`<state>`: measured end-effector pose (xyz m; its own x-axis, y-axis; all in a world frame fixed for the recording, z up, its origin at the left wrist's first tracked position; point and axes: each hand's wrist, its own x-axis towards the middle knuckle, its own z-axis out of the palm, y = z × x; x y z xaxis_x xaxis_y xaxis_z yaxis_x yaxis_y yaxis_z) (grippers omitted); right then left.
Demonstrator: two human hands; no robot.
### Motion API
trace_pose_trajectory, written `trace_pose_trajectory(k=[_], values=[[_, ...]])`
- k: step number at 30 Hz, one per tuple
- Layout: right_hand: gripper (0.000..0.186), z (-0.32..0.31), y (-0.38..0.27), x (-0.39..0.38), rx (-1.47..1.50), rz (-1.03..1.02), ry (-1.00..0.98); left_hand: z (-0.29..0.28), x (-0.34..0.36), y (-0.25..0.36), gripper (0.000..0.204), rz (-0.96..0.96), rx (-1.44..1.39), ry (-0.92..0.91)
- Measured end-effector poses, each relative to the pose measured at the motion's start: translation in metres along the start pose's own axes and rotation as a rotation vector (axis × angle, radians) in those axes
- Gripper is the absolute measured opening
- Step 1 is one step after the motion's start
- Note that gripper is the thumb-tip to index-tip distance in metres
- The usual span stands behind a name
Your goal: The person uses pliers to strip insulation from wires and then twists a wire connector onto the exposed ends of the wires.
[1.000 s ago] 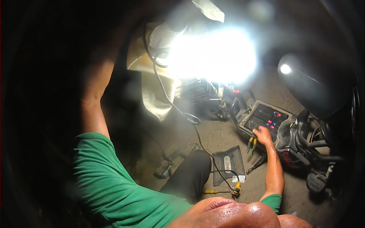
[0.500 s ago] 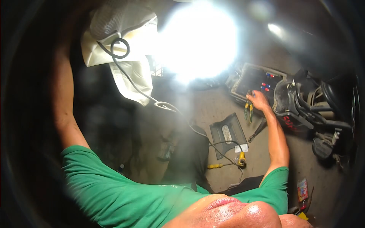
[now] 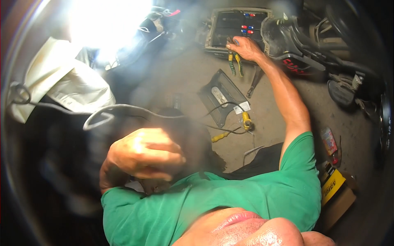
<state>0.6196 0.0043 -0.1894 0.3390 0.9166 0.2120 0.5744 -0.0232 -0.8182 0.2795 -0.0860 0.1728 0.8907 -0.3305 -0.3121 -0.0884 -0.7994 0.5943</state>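
My right hand (image 3: pixel 246 48) reaches far forward, its fingers closed around the upper part of pliers (image 3: pixel 231 64) with green and yellow handles. The handles hang down over the near edge of a dark open box (image 3: pixel 210 33), and their jaws are mostly hidden by the fingers. Small red and blue connectors (image 3: pixel 247 29) sit inside that box. In front of my chest, my left hand (image 3: pixel 143 151) is raised with fingers loosely bent and apart; no object shows in it. A pale cable (image 3: pixel 135 107) runs just beyond this hand.
On the floor lie a black plate (image 3: pixel 232 92) with a pale oval insert, a dark long tool (image 3: pixel 253 84), a yellow cable fitting (image 3: pixel 246 121) and a yellow-handled tool (image 3: pixel 220 136). Cream sheeting (image 3: pixel 84 90) and a glaring light (image 3: pixel 111 24) are left; a yellow box (image 3: pixel 333 186) sits right.
My left arm has come back from far forward left, bringing the hand before my chest. The view has shifted, moving the light leftward in it. My right hand keeps the pliers at the box.
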Motion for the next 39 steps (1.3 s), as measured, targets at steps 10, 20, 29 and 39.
trace_pose_trajectory(k=[10, 20, 29, 39], values=[[0.054, 0.003, 0.022, -0.005, -0.036, 0.071, 0.053, 0.031, -0.066, -0.206, 0.029, -0.779, -0.302, 0.417], [0.059, 0.019, 0.002, 0.001, -0.08, 0.217, 0.244, 0.098, 0.192, -0.346, 0.103, -0.589, 0.136, 0.759], [0.054, 0.021, -0.021, -0.004, -0.078, 0.182, 0.182, 0.068, 0.162, -0.391, 0.072, -0.488, -0.182, 0.795], [0.04, 0.021, -0.024, -0.02, -0.23, 0.105, 0.025, 0.092, 0.107, -0.392, 0.031, -0.264, -1.495, 0.502]])
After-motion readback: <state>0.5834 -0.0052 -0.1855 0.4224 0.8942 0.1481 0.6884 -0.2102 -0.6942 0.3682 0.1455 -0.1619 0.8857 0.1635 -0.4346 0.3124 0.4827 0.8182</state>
